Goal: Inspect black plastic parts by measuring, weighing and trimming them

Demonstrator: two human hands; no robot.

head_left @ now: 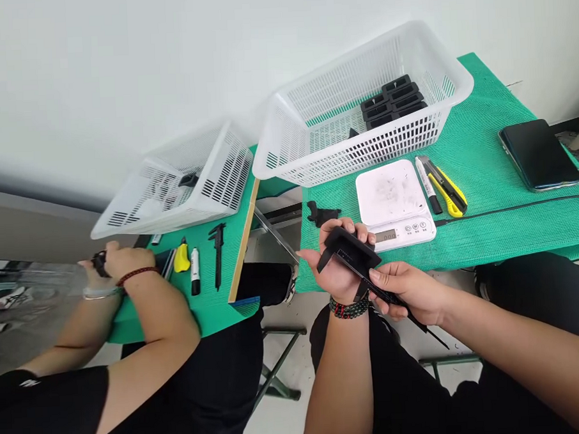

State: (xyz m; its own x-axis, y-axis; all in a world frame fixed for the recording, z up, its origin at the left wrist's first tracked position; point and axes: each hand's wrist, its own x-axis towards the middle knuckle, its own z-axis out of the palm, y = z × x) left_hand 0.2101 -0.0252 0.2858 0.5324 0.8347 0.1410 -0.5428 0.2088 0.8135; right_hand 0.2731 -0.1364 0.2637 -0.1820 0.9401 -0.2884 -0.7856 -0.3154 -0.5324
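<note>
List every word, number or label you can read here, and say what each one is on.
"000", faint: display of the white scale, the last digit unsure.
"M" and "T": two of the scale's round buttons; the third, and the small print under them, are too small to read.
Print on the marker beside the scale: blurred.
Markings on the black caliper in the hands: unreadable.

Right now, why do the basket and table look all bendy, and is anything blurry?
In the head view, the wide lens curves the white basket and green table edges; light is soft and even; the far-left floor smears; the black part in the left hand stays sharp.
</note>
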